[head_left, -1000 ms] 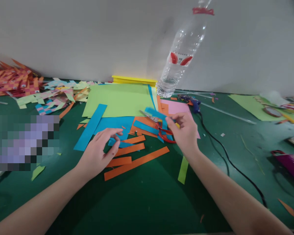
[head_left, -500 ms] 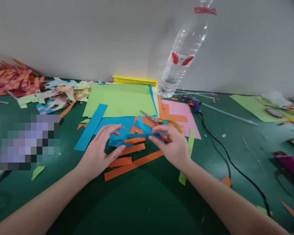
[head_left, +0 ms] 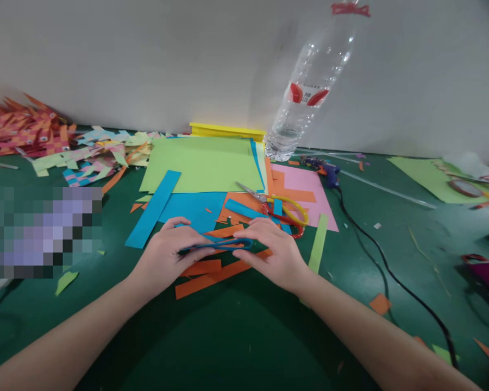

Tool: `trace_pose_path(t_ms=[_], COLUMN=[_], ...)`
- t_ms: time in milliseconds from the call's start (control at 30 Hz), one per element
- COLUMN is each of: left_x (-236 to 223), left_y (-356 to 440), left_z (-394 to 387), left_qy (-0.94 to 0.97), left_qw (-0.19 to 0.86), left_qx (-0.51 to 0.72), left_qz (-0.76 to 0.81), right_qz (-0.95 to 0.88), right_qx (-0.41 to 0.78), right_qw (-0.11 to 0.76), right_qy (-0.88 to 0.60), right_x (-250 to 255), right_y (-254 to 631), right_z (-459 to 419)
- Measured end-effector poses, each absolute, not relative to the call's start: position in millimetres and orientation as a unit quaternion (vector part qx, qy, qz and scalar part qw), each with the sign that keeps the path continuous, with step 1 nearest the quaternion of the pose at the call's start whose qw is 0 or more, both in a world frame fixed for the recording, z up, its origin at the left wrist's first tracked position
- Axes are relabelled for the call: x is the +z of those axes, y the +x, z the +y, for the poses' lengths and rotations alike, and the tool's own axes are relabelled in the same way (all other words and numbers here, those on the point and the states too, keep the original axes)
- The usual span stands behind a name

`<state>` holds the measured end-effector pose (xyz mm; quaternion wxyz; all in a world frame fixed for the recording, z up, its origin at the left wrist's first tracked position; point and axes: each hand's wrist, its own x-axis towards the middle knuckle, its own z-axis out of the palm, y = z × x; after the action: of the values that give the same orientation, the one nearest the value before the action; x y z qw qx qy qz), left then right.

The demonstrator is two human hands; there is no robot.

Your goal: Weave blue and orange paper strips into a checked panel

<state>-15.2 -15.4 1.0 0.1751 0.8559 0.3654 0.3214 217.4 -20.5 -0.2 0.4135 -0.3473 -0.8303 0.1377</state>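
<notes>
A blue paper strip (head_left: 228, 245), folded over with a rounded end at the right, is held edge-on between my hands, with some orange paper showing along it. My left hand (head_left: 173, 247) is closed on its left part, thumb below and fingers above. At the folded end, the thumb and fingers of my right hand (head_left: 275, 247) close around the strip. Orange paper strips (head_left: 209, 282) lie on the table just under the hands. Scissors (head_left: 297, 209) with red and yellow handles rest behind my right hand, beside short blue strips (head_left: 244, 209).
Green sheets (head_left: 204, 163) lie at the back, before a leaning plastic bottle (head_left: 301, 103). A glue gun (head_left: 330, 175) trails a black cord (head_left: 369, 247) along the right. Woven orange paper pieces (head_left: 28, 130) are heaped at far left. A long blue strip (head_left: 155, 209) lies left of centre.
My left hand has moved right and closed on the blue strip. My right hand has come slightly lower, and the strip now appears folded between both hands.
</notes>
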Motion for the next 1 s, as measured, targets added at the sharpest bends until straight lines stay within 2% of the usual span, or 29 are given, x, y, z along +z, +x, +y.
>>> trace_pose_path(t_ms=[267, 667, 1000], left_x=[1.9, 0.5, 5.1], left_y=[-15.0, -14.5, -15.9], left_z=[-17.0, -17.3, -16.4], left_qy=[0.823, 0.812, 0.752], left_qw=[0.155, 0.181, 0.280], left_qx=[0.349, 0.353, 0.335], left_qz=[0.420, 0.427, 0.494], right_qz=[-0.777, -0.780, -0.730], right_qx=[0.242, 0.234, 0.308], right_qw=[0.419, 0.424, 0.408], right_qy=[-0.402, -0.396, -0.454], right_x=[-1.3, -4.2, 1.4], right_y=[218.9, 218.8, 218.7], right_z=[-18.4, -19.9, -18.6])
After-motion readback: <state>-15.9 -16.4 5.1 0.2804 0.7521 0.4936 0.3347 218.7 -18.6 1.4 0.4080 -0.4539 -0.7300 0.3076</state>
